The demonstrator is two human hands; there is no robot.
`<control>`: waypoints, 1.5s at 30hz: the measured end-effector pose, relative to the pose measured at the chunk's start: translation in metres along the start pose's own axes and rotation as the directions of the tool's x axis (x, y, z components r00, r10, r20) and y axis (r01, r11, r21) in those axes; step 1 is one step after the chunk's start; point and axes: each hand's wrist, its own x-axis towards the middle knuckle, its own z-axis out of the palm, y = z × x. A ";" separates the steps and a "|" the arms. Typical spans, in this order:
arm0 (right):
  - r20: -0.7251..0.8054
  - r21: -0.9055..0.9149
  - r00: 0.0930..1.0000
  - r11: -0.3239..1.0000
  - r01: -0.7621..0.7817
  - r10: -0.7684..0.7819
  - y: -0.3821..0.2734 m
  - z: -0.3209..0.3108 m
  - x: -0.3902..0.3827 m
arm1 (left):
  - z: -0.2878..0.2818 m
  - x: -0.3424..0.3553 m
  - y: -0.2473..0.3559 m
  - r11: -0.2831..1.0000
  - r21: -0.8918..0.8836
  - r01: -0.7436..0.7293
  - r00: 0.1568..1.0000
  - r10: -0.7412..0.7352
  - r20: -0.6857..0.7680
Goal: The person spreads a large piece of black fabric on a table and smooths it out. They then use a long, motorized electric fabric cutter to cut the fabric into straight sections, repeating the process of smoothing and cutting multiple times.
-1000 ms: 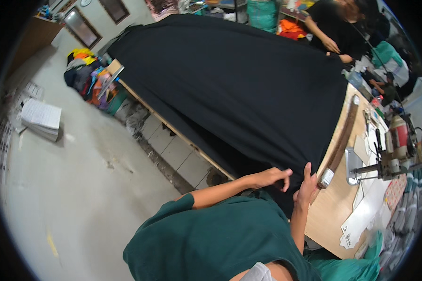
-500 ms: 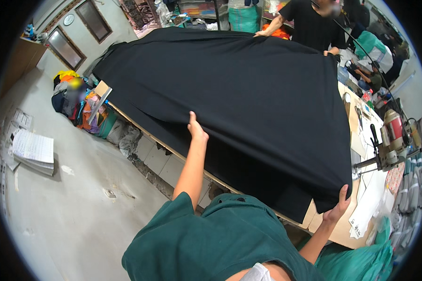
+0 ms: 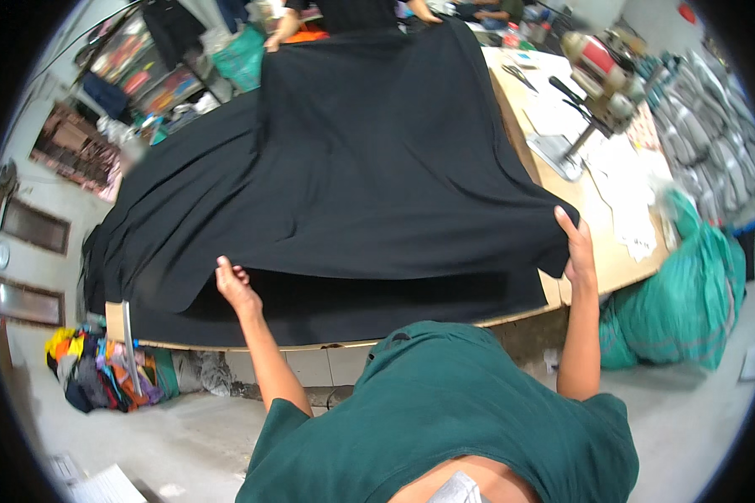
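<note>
A wide black fabric sheet (image 3: pixel 369 159) spreads over the long table, with its near edge lifted between my hands. My left hand (image 3: pixel 238 287) pinches that edge at the left, thumb on top. At the right, my right hand (image 3: pixel 575 247) grips the near right corner of the fabric. Between them the raised edge bows, and more black fabric (image 3: pixel 352 314) lies beneath it on the table. Across the table, a co-worker's two hands (image 3: pixel 283 32) (image 3: pixel 424 12) hold the far edge.
On the right, a red and silver cloth-cutting machine (image 3: pixel 600 71) stands by scissors (image 3: pixel 520 77) and white paper patterns (image 3: pixel 621 201) on the wooden tabletop (image 3: pixel 512 109). A green sack (image 3: pixel 679 293) sits beside the right end. Colourful cloth scraps (image 3: pixel 101 369) lie piled at the left.
My view has turned to the right. My left hand has moved left along the near edge, drawing it out, while my right hand keeps its corner. The fabric's far edge is now stretched between the co-worker's hands.
</note>
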 end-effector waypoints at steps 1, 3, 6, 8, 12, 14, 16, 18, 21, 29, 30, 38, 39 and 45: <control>0.013 -0.014 0.999 0.999 0.036 -0.036 0.004 -0.003 -0.001 | -0.001 0.001 0.004 0.995 0.060 -0.085 0.996 0.084 0.022; 0.022 -0.013 0.998 0.998 0.059 -0.059 0.011 -0.010 -0.002 | -0.013 0.003 0.015 0.974 0.094 -0.206 0.978 0.209 -0.019; 0.030 -0.006 0.998 0.999 -0.051 0.051 0.027 -0.019 -0.003 | -0.037 0.006 0.017 0.928 0.108 -0.356 0.895 0.372 -0.245; -0.012 -0.130 0.994 0.986 -0.109 0.108 0.051 -0.024 -0.006 | -0.058 -0.001 0.001 0.941 0.032 -0.336 0.868 0.323 -0.378; -0.013 -0.243 0.961 0.931 -0.272 0.277 0.115 -0.044 -0.019 | -0.102 -0.025 -0.073 0.991 0.114 -0.074 0.849 0.123 -0.513; -0.009 -0.283 0.910 0.872 -0.400 0.415 0.147 -0.057 -0.025 | -0.120 -0.038 -0.112 0.986 0.108 0.128 0.842 -0.051 -0.537; -0.121 -0.380 0.845 0.762 -0.525 0.521 0.179 -0.069 -0.033 | -0.135 -0.044 -0.132 0.957 0.014 0.290 0.818 -0.241 -0.522; -0.204 -0.411 0.794 0.686 -0.601 0.573 0.204 -0.080 -0.044 | -0.142 -0.053 -0.144 0.919 -0.155 0.362 0.776 -0.389 -0.497; -0.257 -0.399 0.777 0.670 -0.627 0.574 0.223 -0.093 -0.055 | -0.139 -0.058 -0.143 0.921 0.002 0.389 0.808 -0.341 -0.481; -0.048 -0.274 0.972 0.932 -0.235 0.231 0.159 -0.079 -0.046 | -0.079 -0.046 -0.098 0.982 0.182 0.059 0.990 -0.034 -0.137; -0.080 -0.287 0.986 0.944 -0.165 0.148 0.143 -0.072 -0.039 | -0.068 -0.042 -0.088 0.971 0.224 -0.086 0.992 0.105 -0.074; -0.167 -0.609 0.981 0.793 -0.024 -0.099 0.107 -0.083 -0.022 | -0.068 -0.043 -0.059 0.963 0.162 -0.216 0.879 0.264 -0.398; -0.205 -0.663 0.969 0.748 -0.033 -0.138 0.121 -0.090 -0.022 | -0.080 -0.052 -0.072 0.973 0.165 -0.163 0.867 0.221 -0.446; -0.225 -0.652 0.967 0.718 -0.242 0.121 0.203 -0.125 -0.052 | -0.163 -0.092 -0.153 0.917 0.252 0.309 0.853 -0.151 -0.500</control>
